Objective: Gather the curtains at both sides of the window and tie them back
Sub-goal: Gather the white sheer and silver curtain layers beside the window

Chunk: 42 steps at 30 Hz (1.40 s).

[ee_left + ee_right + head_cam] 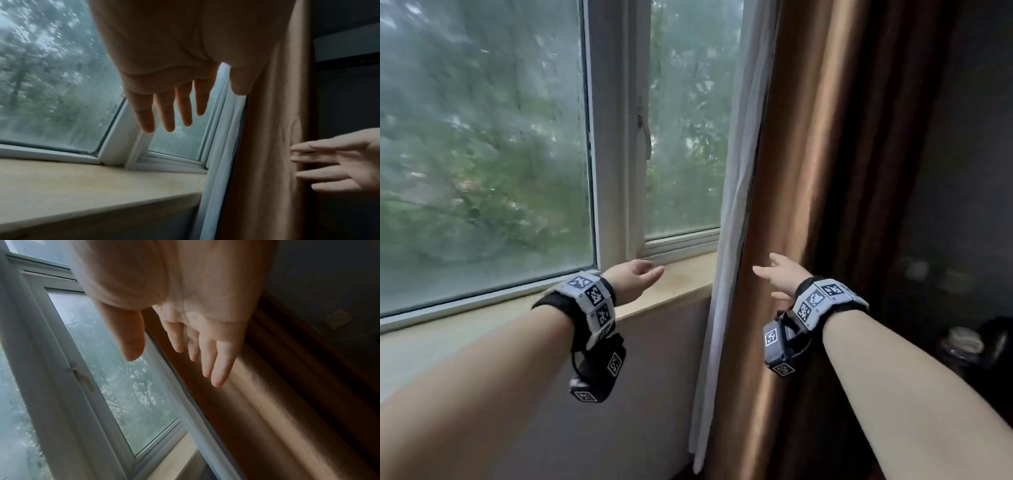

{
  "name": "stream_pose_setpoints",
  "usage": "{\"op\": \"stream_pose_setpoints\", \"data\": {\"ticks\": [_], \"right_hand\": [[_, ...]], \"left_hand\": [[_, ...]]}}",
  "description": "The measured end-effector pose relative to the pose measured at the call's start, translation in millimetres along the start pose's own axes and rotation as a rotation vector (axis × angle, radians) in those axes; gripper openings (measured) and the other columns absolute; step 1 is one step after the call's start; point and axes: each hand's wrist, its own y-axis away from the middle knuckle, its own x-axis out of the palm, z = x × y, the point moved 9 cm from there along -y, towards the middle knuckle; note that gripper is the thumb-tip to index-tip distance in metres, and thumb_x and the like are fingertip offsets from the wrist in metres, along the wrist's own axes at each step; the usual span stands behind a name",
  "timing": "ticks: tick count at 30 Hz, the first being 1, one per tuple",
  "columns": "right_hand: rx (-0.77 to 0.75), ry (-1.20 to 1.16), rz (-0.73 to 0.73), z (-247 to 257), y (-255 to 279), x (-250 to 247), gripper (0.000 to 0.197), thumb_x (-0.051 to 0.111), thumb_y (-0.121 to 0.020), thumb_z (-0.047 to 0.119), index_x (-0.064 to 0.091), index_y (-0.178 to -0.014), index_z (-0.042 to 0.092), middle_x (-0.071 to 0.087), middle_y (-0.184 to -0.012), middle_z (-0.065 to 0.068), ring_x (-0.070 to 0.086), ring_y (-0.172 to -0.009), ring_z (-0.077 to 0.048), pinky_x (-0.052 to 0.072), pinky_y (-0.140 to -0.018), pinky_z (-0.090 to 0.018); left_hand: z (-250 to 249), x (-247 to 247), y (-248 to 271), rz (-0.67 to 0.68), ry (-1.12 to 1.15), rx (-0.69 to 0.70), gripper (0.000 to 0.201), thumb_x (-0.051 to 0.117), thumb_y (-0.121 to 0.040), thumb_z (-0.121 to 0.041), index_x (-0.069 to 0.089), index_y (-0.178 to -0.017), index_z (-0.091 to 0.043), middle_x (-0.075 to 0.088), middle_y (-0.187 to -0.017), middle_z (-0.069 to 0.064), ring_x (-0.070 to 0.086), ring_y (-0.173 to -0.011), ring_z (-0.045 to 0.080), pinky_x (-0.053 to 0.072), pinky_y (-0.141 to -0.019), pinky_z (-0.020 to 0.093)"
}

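Reaching arms: both bare forearms extend forward, each wrist strapped with a marker-covered band.
Left hand: grip open, fingers straight and slightly spread, holding nothing; it hovers above the window sill, left of the curtains.
Right hand: grip open, fingers extended and loosely fanned, holding nothing; palm faces the brown curtain. Contact with the fabric cannot be confirmed in any view.
Fingers: right wrist view shows them stretched alongside the brown fabric, thumb set apart toward the glass.
Brown curtain: hangs in vertical folds at the right side of the window, untied, reaching below sill level.
White sheer curtain: hangs just beside the brown curtain, on its window side, overlapping the sill's right end.
Window sill: pale beige ledge beneath the frame.
Window frame: white, with a handle on the upright.
Glass: blurred green foliage outside.
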Motion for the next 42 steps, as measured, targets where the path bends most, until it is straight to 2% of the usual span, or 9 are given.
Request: {"op": "stream_pose_setpoints", "data": {"ticks": [5, 10, 15, 22, 26, 29, 35, 39, 42], "right_hand": [[-0.016, 0.148, 0.009, 4.7, -34.4, -2.4, 0.076, 0.059, -0.088, 0.034, 0.015, -0.149, 0.02, 0.023, -0.154, -0.006, 0.032, -0.137, -0.023, 0.032, -0.109, -0.035], [0.079, 0.33, -0.134, -3.3, -95.5, -48.6, 0.091, 0.06, -0.085, 0.043, -0.001, -0.15, 0.021, 0.003, -0.157, -0.013, 0.014, -0.144, -0.03, 0.015, -0.117, -0.041], [0.146, 0.403, -0.199, -35.8, -164.5, -93.2, 0.104, 0.059, -0.076, 0.063, -0.007, -0.148, 0.027, -0.008, -0.157, -0.013, 0.0, -0.145, -0.033, 0.006, -0.118, -0.048], [-0.083, -0.061, -0.163, -0.7, -211.3, -72.3, 0.127, 0.071, -0.064, 0.062, -0.021, -0.144, 0.03, -0.003, -0.158, -0.012, 0.005, -0.146, -0.028, 0.011, -0.118, -0.045], [-0.045, 0.01, -0.371, 6.8, -225.5, -84.0, 0.085, 0.066, -0.082, 0.028, 0.015, -0.148, 0.015, 0.024, -0.15, -0.018, 0.033, -0.135, -0.031, 0.03, -0.108, -0.036], [-0.06, 0.129, -0.383, 6.6, -231.8, -90.2, 0.041, 0.051, -0.091, 0.02, 0.048, -0.124, -0.005, 0.053, -0.129, -0.025, 0.051, -0.119, -0.036, 0.041, -0.094, -0.034], [-0.121, 0.023, -0.419, -13.2, -207.6, -100.1, 0.035, 0.038, -0.096, 0.018, 0.056, -0.098, -0.011, 0.057, -0.113, -0.035, 0.052, -0.109, -0.043, 0.038, -0.083, -0.035], [-0.117, 0.053, -0.385, -18.1, -187.2, -99.6, 0.06, 0.05, -0.088, 0.052, 0.053, -0.117, 0.0, 0.061, -0.119, -0.021, 0.055, -0.115, -0.033, 0.04, -0.094, -0.03], [-0.033, 0.14, -0.434, -23.1, -182.4, -111.1, 0.057, 0.053, -0.09, 0.041, 0.059, -0.106, -0.013, 0.061, -0.113, -0.03, 0.056, -0.113, -0.036, 0.043, -0.089, -0.034]], "left_hand": [[-3.3, 47.1, -38.6, 0.154, 0.076, 0.014, 0.039, 0.047, -0.095, -0.037, 0.055, -0.127, -0.015, 0.06, -0.128, 0.001, 0.054, -0.119, 0.019, 0.042, -0.098, 0.026], [-34.4, 80.0, -106.4, 0.175, 0.157, 0.057, 0.034, 0.057, -0.09, -0.029, 0.058, -0.123, -0.02, 0.063, -0.123, -0.002, 0.059, -0.112, 0.015, 0.046, -0.097, 0.026], [-92.4, 118.0, -186.2, 0.178, 0.192, 0.105, 0.049, 0.057, -0.09, -0.029, 0.045, -0.136, -0.021, 0.055, -0.134, -0.004, 0.055, -0.119, 0.014, 0.042, -0.099, 0.022], [-121.1, 151.8, -260.5, 0.161, 0.246, 0.084, 0.064, 0.063, -0.086, -0.029, 0.033, -0.143, -0.025, 0.043, -0.145, -0.001, 0.048, -0.128, 0.015, 0.039, -0.107, 0.029], [-124.2, 163.9, -275.3, 0.175, 0.139, 0.111, 0.049, 0.059, -0.089, -0.027, 0.046, -0.136, -0.024, 0.053, -0.137, -0.001, 0.051, -0.125, 0.014, 0.041, -0.103, 0.024], [-114.5, 158.6, -283.9, 0.117, 0.131, 0.124, 0.034, 0.058, -0.089, -0.023, 0.06, -0.123, -0.021, 0.063, -0.124, 0.0, 0.059, -0.113, 0.014, 0.045, -0.096, 0.022], [-85.4, 125.4, -286.1, -0.175, 0.365, 0.1, 0.039, 0.064, -0.085, -0.017, 0.053, -0.121, -0.008, 0.059, -0.119, 0.008, 0.057, -0.097, 0.014, 0.045, -0.076, 0.023], [-70.8, 112.0, -287.2, -0.322, 0.374, 0.07, 0.081, 0.08, -0.068, -0.032, 0.036, -0.133, -0.012, 0.038, -0.133, 0.01, 0.043, -0.123, 0.024, 0.039, -0.105, 0.042], [-74.1, 110.9, -288.5, -0.313, 0.426, 0.065, 0.099, 0.082, -0.063, -0.039, 0.024, -0.139, -0.015, 0.029, -0.142, 0.008, 0.033, -0.133, 0.024, 0.03, -0.113, 0.041]]}}
